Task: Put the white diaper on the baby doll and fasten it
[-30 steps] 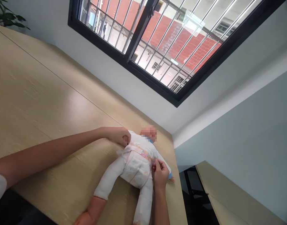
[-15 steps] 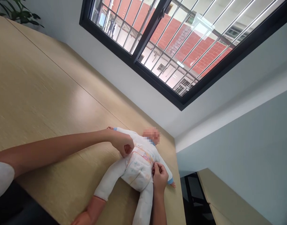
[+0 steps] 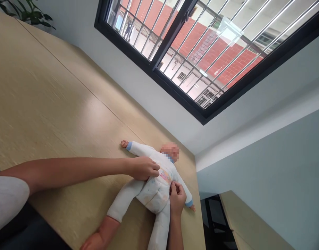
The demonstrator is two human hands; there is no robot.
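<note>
A baby doll point(image 3: 163, 158) in a white suit with blue cuffs lies on its back on the wooden table point(image 3: 55, 114). Around its hips is a white diaper point(image 3: 155, 196) with a coloured print along the front waistband. My left hand point(image 3: 146, 168) reaches over from the left, its fingers closed at the diaper's front waist; the fingertips are hidden beneath it. On the other side, my right hand point(image 3: 177, 198) pinches the diaper's side edge at the waist, beside the doll's arm. The doll's legs are spread towards me.
A black-framed window point(image 3: 152, 67) with metal bars is in the wall behind the table. A potted plant's leaves point(image 3: 31, 15) show at the far left. Past the table's right edge stands another wooden surface point(image 3: 250, 218) with dark legs.
My left hand has moved right, from the diaper's side onto its front waist, uncovering the doll's hand and cuff. My right hand stays at the other side. The view has shifted slightly.
</note>
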